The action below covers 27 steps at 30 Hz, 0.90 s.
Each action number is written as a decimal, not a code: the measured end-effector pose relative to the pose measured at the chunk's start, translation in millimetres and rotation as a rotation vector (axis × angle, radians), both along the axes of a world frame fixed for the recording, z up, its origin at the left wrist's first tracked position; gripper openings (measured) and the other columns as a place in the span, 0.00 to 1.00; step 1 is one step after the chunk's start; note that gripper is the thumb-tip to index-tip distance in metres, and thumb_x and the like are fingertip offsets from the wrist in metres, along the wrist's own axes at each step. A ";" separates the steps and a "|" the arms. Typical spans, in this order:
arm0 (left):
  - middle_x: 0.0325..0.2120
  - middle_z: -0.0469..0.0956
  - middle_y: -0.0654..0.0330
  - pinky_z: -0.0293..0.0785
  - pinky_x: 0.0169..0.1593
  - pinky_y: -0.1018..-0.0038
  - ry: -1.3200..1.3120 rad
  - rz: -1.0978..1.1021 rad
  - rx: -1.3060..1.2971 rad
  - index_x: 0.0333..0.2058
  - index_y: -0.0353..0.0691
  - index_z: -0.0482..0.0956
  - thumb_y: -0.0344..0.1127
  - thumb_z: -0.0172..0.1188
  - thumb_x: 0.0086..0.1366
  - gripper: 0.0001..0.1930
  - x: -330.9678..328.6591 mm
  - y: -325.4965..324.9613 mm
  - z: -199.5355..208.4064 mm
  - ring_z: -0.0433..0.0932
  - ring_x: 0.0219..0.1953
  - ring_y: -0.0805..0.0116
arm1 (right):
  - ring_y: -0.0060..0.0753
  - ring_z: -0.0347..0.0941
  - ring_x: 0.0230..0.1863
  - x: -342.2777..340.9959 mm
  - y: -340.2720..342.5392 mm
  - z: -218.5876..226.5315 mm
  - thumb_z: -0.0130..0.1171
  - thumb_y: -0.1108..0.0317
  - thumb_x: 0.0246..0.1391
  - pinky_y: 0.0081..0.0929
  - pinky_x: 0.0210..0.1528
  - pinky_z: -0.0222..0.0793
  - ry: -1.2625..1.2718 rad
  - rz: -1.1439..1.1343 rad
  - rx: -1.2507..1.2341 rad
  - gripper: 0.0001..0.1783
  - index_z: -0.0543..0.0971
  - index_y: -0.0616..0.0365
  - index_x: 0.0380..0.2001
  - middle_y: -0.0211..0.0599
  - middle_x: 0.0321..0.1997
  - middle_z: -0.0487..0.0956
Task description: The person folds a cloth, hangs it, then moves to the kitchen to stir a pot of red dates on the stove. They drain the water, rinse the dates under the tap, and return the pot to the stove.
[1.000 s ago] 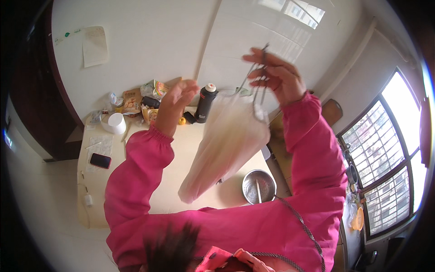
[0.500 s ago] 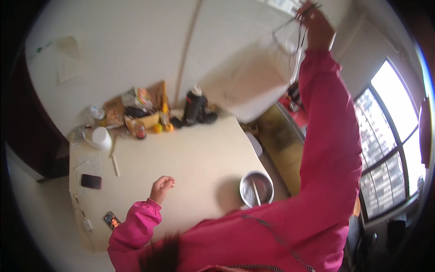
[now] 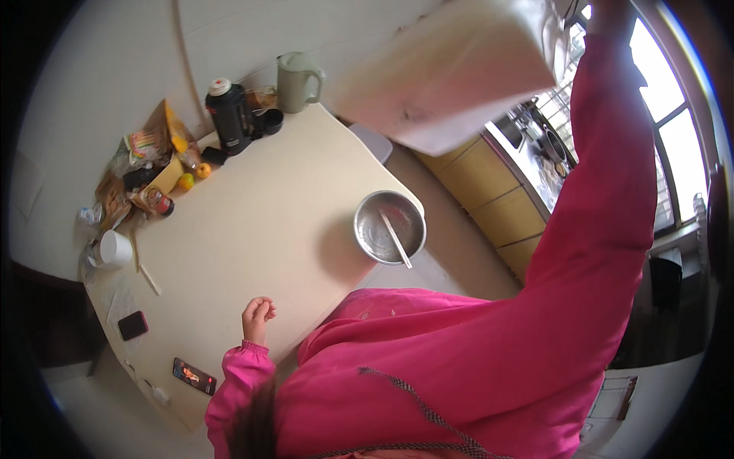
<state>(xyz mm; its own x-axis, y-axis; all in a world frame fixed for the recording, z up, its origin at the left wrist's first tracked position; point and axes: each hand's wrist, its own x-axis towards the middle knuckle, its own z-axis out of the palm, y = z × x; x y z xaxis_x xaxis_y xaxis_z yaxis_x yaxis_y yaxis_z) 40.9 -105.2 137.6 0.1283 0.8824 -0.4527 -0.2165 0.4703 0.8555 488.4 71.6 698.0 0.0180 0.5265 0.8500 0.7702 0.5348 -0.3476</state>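
Over the near part of the cream table (image 3: 229, 229), my left hand (image 3: 258, 315) is raised with its fingers curled in and nothing seen in them. My right arm reaches far up to the right. My right hand (image 3: 612, 17) is cut off by the upper edge, so its fingers are hidden. Beside it is a large whitish, blurred bag (image 3: 466, 76) with a bunched top and a bit of dark cord. On the table's right corner sits a metal bowl (image 3: 367, 237) with pale chopsticks (image 3: 395, 239) leaning in it.
A black thermos (image 3: 228, 118), a green pitcher (image 3: 294, 84), fruit (image 3: 186, 181) and packages line the wall. A white cup (image 3: 115, 249) and two phones (image 3: 132, 326) lie at left. Beyond the bag are yellow cabinets (image 3: 478, 183) and a counter with pans.
My view has turned to the right, bringing the pitcher and kitchen counter into sight. My right hand, earlier seen holding dark cords, is now mostly out of view. My left hand stays curled.
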 end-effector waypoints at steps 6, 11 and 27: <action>0.23 0.72 0.65 0.68 0.32 0.82 0.035 -0.149 0.037 0.31 0.37 0.73 0.31 0.48 0.60 0.06 95.8 -10.2 19.5 0.70 0.26 0.78 | 0.39 0.69 0.50 139.7 -76.6 -9.1 0.46 0.71 0.54 0.32 0.49 0.68 0.073 -0.110 -0.059 0.18 0.69 0.67 0.47 0.46 0.44 0.73; 0.23 0.72 0.65 0.68 0.32 0.82 0.067 -0.091 0.164 0.30 0.37 0.73 0.30 0.48 0.60 0.05 183.6 -27.7 36.9 0.70 0.26 0.78 | 0.39 0.68 0.51 271.2 -157.2 -37.8 0.45 0.70 0.54 0.31 0.50 0.67 0.155 -0.153 -0.106 0.18 0.69 0.66 0.47 0.45 0.45 0.73; 0.23 0.70 0.64 0.67 0.32 0.81 0.147 0.143 0.243 0.33 0.36 0.72 0.29 0.48 0.61 0.05 461.0 -93.7 127.7 0.69 0.25 0.77 | 0.29 0.74 0.41 503.5 -236.0 -196.3 0.52 0.83 0.48 0.22 0.43 0.70 0.318 0.138 -0.076 0.16 0.74 0.69 0.43 0.42 0.42 0.76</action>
